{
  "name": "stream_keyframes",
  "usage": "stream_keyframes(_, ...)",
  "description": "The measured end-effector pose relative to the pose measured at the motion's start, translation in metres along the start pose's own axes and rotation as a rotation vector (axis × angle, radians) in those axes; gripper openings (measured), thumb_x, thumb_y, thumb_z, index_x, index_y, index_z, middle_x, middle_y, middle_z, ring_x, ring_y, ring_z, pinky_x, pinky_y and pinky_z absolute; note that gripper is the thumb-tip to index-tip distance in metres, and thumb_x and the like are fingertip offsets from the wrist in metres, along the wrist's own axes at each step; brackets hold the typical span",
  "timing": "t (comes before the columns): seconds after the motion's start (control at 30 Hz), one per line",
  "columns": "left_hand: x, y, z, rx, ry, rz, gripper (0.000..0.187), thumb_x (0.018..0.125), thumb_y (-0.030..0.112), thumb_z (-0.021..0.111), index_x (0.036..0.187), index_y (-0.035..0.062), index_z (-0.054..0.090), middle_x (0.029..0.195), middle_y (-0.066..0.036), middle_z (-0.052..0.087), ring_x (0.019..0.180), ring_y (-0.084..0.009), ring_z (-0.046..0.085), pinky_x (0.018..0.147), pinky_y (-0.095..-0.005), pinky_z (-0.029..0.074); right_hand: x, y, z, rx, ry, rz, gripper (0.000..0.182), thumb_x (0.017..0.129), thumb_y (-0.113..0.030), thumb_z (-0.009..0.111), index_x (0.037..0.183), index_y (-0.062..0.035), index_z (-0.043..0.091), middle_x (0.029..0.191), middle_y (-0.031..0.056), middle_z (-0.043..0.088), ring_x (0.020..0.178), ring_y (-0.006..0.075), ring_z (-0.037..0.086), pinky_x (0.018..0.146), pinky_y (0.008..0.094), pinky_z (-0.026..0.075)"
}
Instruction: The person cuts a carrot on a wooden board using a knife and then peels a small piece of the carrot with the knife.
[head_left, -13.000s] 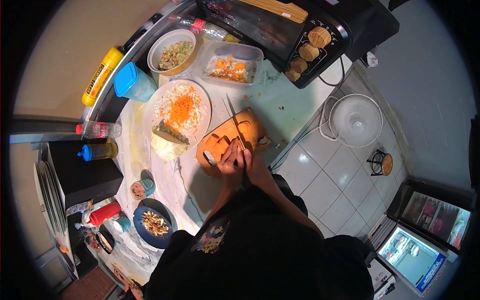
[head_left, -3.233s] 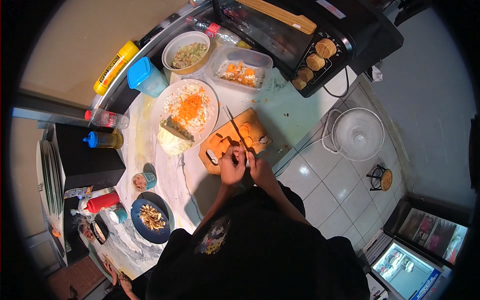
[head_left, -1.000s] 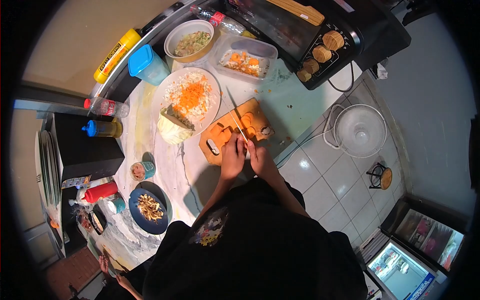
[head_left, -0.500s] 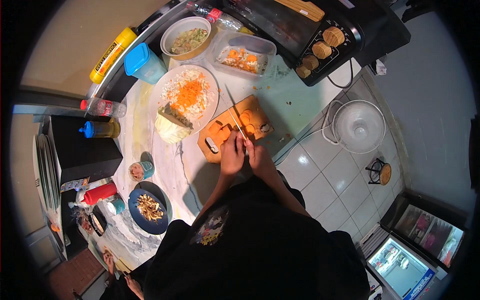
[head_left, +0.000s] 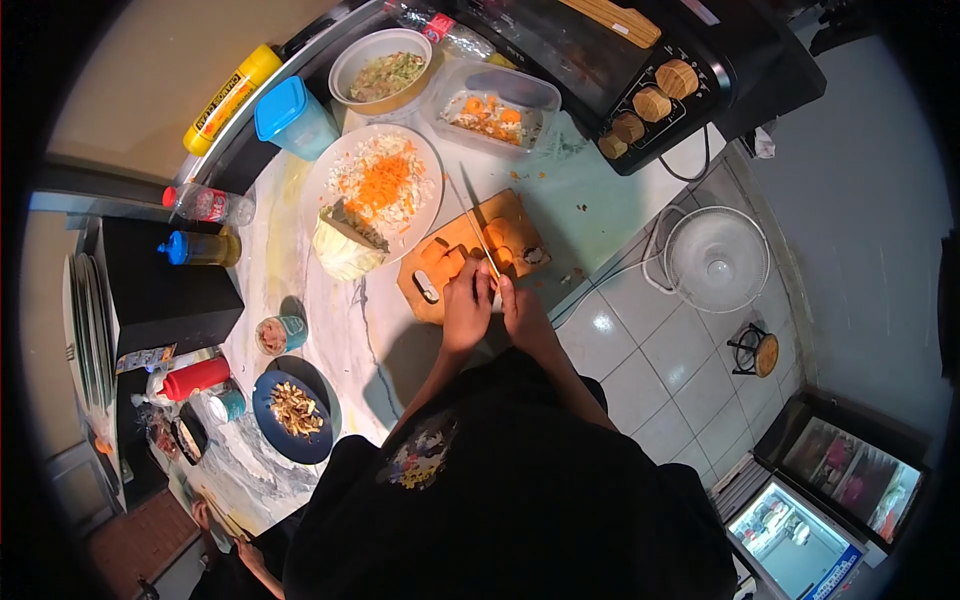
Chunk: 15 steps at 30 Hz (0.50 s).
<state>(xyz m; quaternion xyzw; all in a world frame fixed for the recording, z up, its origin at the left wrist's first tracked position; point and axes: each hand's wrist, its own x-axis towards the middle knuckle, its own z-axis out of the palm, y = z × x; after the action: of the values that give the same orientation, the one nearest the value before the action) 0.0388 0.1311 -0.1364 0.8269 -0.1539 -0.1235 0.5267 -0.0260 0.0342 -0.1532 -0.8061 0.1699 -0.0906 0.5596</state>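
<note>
An orange-brown cutting board [head_left: 425, 302] with a handle hole lies near the counter's front edge. Orange carrot pieces [head_left: 437, 252] rest on it, on both sides of a long thin knife [head_left: 476, 229]. My right hand [head_left: 522, 312] is closed round the knife's handle end, at the board's near edge. Close beside it, my left hand [head_left: 466, 308] has its fingers bent together next to the blade and the carrot; what they pinch is hidden. Beyond the board, a pink plate [head_left: 432, 205] holds shredded orange and white vegetables, with a cabbage wedge [head_left: 345, 250] on its edge.
A clear tub [head_left: 545, 100] with carrot scraps, a bowl [head_left: 338, 75] and a blue-lidded container [head_left: 300, 125] stand behind. An oven [head_left: 690, 60] is at the upper right. A dark plate [head_left: 268, 418] and a jar [head_left: 281, 335] sit left. Another person's hands [head_left: 250, 555] show lower left.
The view has shifted slightly. The knife and my right hand have moved a little to the right relative to my left hand.
</note>
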Motion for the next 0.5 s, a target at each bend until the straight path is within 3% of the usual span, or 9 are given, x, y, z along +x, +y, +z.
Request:
stream_keyframes(0.07, 0.0004, -0.0023, -0.0003, -0.015, -0.009, -0.022, 0.024, 0.101, 0.018, 0.043, 0.087, 0.0000, 0.051, 0.068, -0.016, 0.060, 0.064, -0.0331, 0.063, 0.059, -0.0385, 0.048, 0.0004, -0.0032, -0.0027, 0.021, -0.028, 0.031, 0.061, 0.104, -0.037, 0.032, 0.065, 0.0066, 0.051, 0.052, 0.0236, 0.048, 0.049, 0.0393, 0.052, 0.049, 0.0451, 0.035)
stream_keyframes(0.13, 0.0007, -0.0035, 0.0004, -0.032, -0.015, -0.023, 0.025, 0.101, 0.018, 0.043, 0.087, -0.0001, 0.051, 0.068, -0.016, 0.059, 0.063, -0.0326, 0.062, 0.059, -0.0383, 0.047, 0.0003, -0.0048, -0.0042, 0.049, -0.052, 0.080, 0.063, 0.104, -0.038, 0.032, 0.061, 0.0053, 0.047, 0.047, 0.0184, 0.044, 0.044, 0.0302, 0.046, 0.048, 0.0427, 0.034)
stream_keyframes(0.27, 0.0012, -0.0049, 0.0010, -0.039, -0.007, -0.014, 0.025, 0.101, 0.018, 0.044, 0.087, -0.0004, 0.051, 0.068, -0.016, 0.059, 0.062, -0.0324, 0.061, 0.058, -0.0384, 0.047, 0.0002, 0.0045, -0.0032, 0.029, -0.060, 0.078, 0.064, 0.104, -0.039, 0.031, 0.059, 0.0040, 0.046, 0.046, 0.0151, 0.042, 0.044, 0.0253, 0.044, 0.048, 0.0414, 0.033)
stream_keyframes(0.5, -0.0012, -0.0025, -0.0008, -0.087, -0.040, -0.051, 0.020, 0.101, 0.016, 0.043, 0.092, -0.0003, 0.050, 0.065, -0.011, 0.057, 0.056, -0.0204, 0.060, 0.054, -0.0324, 0.046, 0.0029, 0.0032, -0.0046, 0.103, -0.049, 0.075, 0.065, 0.104, -0.041, 0.030, 0.057, 0.0010, 0.044, 0.046, 0.0055, 0.040, 0.046, 0.0155, 0.041, 0.047, 0.0367, 0.033)
